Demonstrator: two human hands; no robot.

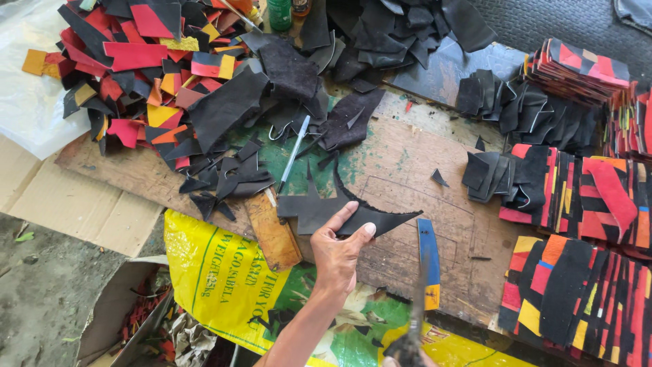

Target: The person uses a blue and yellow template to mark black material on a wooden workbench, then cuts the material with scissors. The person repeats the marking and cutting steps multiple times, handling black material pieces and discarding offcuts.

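Left hand point(339, 248) presses a black leather scrap point(343, 211) flat on the wooden board point(407, 170), thumb and fingers spread. Right hand point(407, 353) at the bottom edge, grip unclear, near a blue-yellow blade point(428, 261) right of the scrap. Pen point(293, 153) and offcut pile point(204, 102) above-left of it.

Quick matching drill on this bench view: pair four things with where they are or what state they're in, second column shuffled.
Things:
1. left hand
2. right hand
3. pen
4. yellow sack

Places or states:
A. hangs over the board's near edge
B. lies among black scraps, upper middle
C. presses a black leather piece onto the board
D. bottom edge, gripping a blurred tool

Pairs: 1-C, 2-D, 3-B, 4-A
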